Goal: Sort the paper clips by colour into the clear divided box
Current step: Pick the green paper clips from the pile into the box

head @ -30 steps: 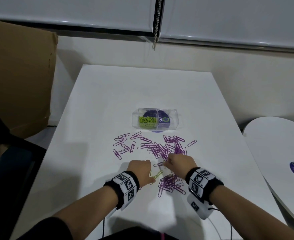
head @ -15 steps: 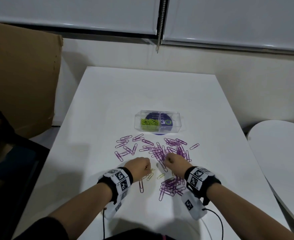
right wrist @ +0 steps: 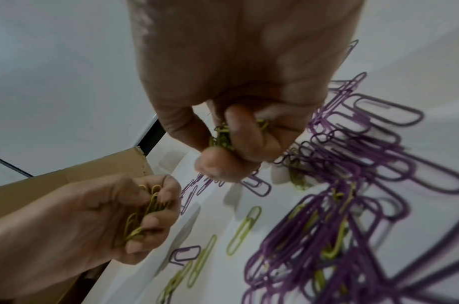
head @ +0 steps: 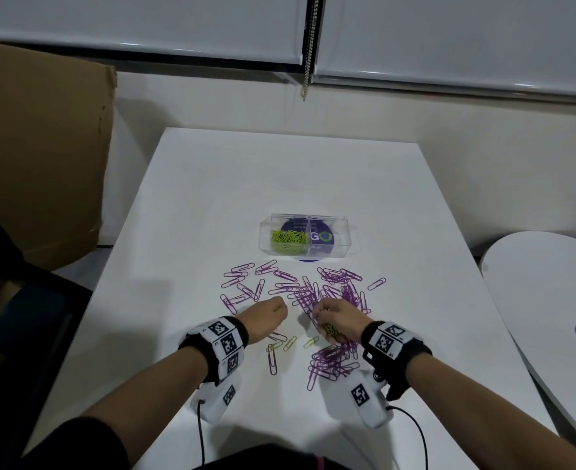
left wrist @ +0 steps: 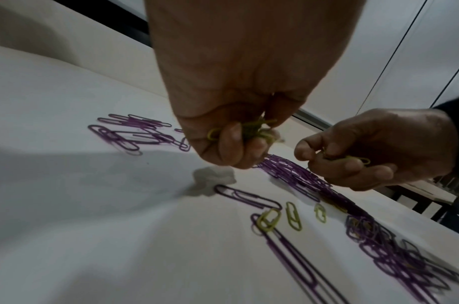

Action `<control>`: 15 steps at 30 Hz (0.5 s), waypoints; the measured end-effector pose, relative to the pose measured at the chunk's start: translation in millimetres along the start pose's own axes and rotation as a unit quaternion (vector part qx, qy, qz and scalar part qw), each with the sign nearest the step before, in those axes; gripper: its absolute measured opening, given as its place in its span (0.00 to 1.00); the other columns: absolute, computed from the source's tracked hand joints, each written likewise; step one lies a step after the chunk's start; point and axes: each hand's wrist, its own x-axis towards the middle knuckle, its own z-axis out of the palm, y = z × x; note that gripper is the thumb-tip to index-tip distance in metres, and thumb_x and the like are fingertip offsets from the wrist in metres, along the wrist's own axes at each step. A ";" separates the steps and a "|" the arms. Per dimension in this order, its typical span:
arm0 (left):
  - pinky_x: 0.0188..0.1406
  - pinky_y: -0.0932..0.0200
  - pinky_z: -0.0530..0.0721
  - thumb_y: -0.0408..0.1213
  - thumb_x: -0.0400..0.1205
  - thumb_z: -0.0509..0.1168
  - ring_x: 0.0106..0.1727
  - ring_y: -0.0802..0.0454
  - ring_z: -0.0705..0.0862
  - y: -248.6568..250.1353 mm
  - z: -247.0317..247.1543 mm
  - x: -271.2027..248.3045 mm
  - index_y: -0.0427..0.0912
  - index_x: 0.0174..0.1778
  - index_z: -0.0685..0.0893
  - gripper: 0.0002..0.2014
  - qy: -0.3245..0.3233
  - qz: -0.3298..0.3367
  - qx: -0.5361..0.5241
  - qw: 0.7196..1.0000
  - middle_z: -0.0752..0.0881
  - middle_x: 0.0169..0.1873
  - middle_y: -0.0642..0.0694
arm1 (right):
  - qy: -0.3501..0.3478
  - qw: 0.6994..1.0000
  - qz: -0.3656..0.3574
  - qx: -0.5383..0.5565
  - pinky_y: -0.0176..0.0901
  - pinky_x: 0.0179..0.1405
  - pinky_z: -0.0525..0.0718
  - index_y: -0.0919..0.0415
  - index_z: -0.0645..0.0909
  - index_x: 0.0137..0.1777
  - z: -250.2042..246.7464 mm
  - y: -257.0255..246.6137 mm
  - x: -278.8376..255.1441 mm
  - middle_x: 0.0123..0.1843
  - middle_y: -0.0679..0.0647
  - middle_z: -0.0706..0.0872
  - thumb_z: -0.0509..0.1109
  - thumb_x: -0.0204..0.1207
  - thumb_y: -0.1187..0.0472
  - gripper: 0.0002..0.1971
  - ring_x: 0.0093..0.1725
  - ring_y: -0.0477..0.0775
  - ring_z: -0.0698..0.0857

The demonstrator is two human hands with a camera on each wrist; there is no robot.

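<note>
Purple paper clips (head: 317, 293) lie scattered on the white table (head: 212, 184), with a second heap (head: 330, 362) nearer me. A few green clips (head: 290, 343) lie loose between my wrists. The clear divided box (head: 305, 237) stands beyond, with green clips (head: 288, 239) in its left compartment. My left hand (head: 269, 312) is curled round a bunch of green clips (left wrist: 251, 129). My right hand (head: 334, 317) also grips a bunch of green clips (right wrist: 223, 137). Both hands hover just above the table.
A brown cardboard box (head: 39, 147) stands left of the table, beside a dark chair (head: 15, 300). A second white round table (head: 551, 300) sits at the right. A blind chain (head: 308, 49) hangs at the back wall.
Both hands have lifted off the table and drawn slightly forward with green clips gathered in their fingers. A few green clips and one purple clip now lie uncovered between the wrists.
</note>
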 end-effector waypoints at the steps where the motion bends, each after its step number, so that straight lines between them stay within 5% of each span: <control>1: 0.33 0.61 0.68 0.37 0.86 0.50 0.32 0.52 0.70 0.5 0.5 -0.4 0.39 0.42 0.70 0.10 -0.003 -0.009 -0.008 1.000 0.72 0.32 0.47 | -0.003 1.000 -0.002 -0.019 0.31 0.12 0.63 0.57 0.71 0.37 0.9 -0.4 0.0 0.27 0.52 0.76 0.57 0.81 0.67 0.11 0.15 0.42 0.71; 4: 0.25 0.64 0.64 0.44 0.87 0.51 0.25 0.55 0.65 -0.2 1.2 -1.2 0.43 0.31 0.67 0.18 -0.024 -0.026 -0.055 0.998 0.68 0.26 0.49 | 0.003 0.985 -0.025 -0.171 0.32 0.25 0.71 0.53 0.72 0.35 4.4 -0.4 1.2 0.31 0.48 0.75 0.62 0.80 0.59 0.11 0.27 0.43 0.73; 9: 0.29 0.66 0.71 0.43 0.87 0.52 0.27 0.56 0.74 -8.5 2.0 -4.6 0.41 0.36 0.77 0.17 -0.014 -0.008 0.015 1.000 0.76 0.25 0.50 | -0.002 0.882 -0.075 -0.465 0.46 0.48 0.79 0.58 0.76 0.50 13.1 -0.1 0.0 0.48 0.56 0.85 0.63 0.79 0.50 0.11 0.45 0.55 0.81; 12: 0.40 0.61 0.75 0.46 0.87 0.51 0.35 0.52 0.78 -11.1 1.1 -9.5 0.43 0.36 0.77 0.18 0.019 -0.002 0.081 0.996 0.82 0.33 0.47 | -0.032 0.853 -0.078 -0.515 0.46 0.51 0.79 0.60 0.77 0.56 16.7 0.8 -2.0 0.55 0.57 0.86 0.64 0.79 0.52 0.13 0.54 0.59 0.84; 15: 0.49 0.56 0.74 0.53 0.86 0.48 0.43 0.50 0.78 -13.1 -2.1 -14.1 0.44 0.35 0.76 0.22 0.033 -0.017 0.154 0.987 0.80 0.37 0.51 | -0.040 0.852 -0.060 -0.519 0.44 0.47 0.74 0.63 0.78 0.56 17.1 2.1 -1.6 0.53 0.59 0.85 0.62 0.80 0.54 0.13 0.53 0.60 0.83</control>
